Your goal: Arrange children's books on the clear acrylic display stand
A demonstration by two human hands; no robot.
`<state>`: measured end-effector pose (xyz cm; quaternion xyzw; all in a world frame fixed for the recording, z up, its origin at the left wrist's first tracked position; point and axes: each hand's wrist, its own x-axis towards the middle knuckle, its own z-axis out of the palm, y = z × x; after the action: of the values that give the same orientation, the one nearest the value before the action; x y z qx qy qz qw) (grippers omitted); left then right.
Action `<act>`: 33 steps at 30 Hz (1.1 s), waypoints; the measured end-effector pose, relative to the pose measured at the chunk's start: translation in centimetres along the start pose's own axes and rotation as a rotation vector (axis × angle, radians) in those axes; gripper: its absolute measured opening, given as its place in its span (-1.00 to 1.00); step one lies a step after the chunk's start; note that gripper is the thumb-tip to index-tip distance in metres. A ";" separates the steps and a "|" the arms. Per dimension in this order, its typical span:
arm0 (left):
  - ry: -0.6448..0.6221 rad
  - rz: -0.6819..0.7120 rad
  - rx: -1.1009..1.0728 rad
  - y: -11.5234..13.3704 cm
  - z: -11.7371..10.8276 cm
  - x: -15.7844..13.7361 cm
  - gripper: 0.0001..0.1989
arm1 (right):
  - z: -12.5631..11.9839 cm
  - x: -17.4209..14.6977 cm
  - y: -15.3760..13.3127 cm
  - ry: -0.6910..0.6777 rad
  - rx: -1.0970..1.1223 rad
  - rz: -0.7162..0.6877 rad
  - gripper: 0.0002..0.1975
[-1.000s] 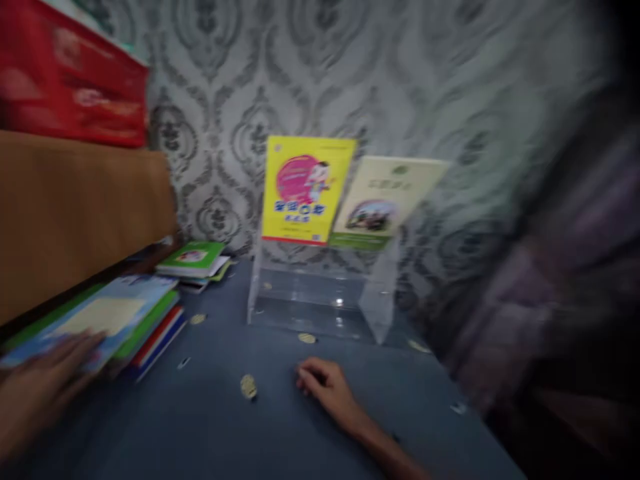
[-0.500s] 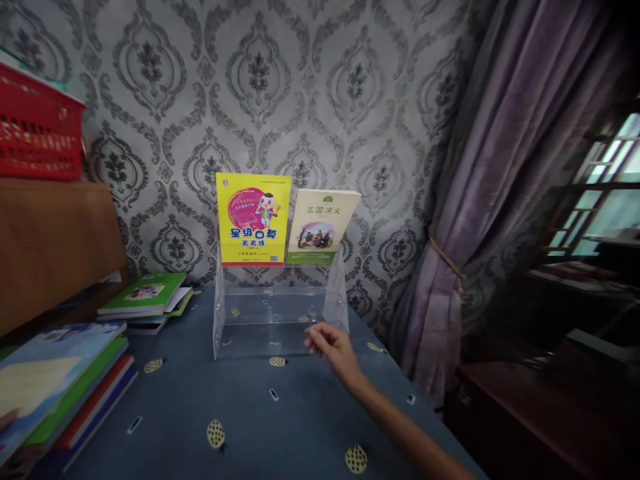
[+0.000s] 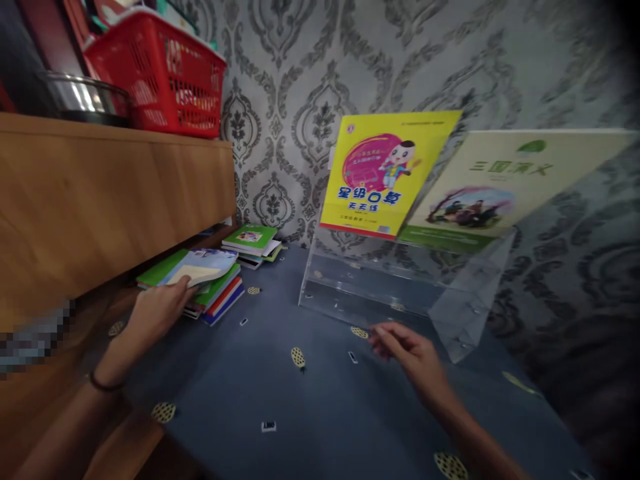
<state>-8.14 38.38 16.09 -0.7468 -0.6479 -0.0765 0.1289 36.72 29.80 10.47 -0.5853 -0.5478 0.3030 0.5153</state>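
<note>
My left hand (image 3: 160, 308) grips the near edge of a light blue book (image 3: 204, 264) with a pale cream panel, its thumb on the cover. The book's cover bends a little, and it lies on top of a stack of books (image 3: 223, 299) with green, red and blue edges. My right hand (image 3: 413, 360) hovers over the table in front of a clear acrylic stand (image 3: 345, 293). Its fingers are curled in towards the thumb, with nothing seen in them. On the stand's upper tier lean a yellow workbook (image 3: 385, 175) and a cream-and-green book (image 3: 500, 193).
Behind the stack lies a smaller pile of books (image 3: 251, 239) with a green one on top. A wooden cabinet (image 3: 125, 193) borders the left side, bearing a red basket (image 3: 175, 80) and a metal pot (image 3: 85, 97). Patterned wallpaper (image 3: 310, 87) covers the wall behind the blue table (image 3: 220, 393).
My view has turned left and come closer to the stand. My left hand, barely visible before, now shows fully with its hold on the light blue book. My right hand remains near the stand's front.
</note>
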 end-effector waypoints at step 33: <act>-0.037 0.035 0.072 4.7 1.2 3.4 -0.56 | 19.2 0.6 0.1 -0.209 0.737 0.439 -0.64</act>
<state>-3.07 41.37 15.48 -0.7543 -0.6392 -0.0371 0.1453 19.27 35.57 5.03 -0.4311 -0.3151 0.6380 0.5549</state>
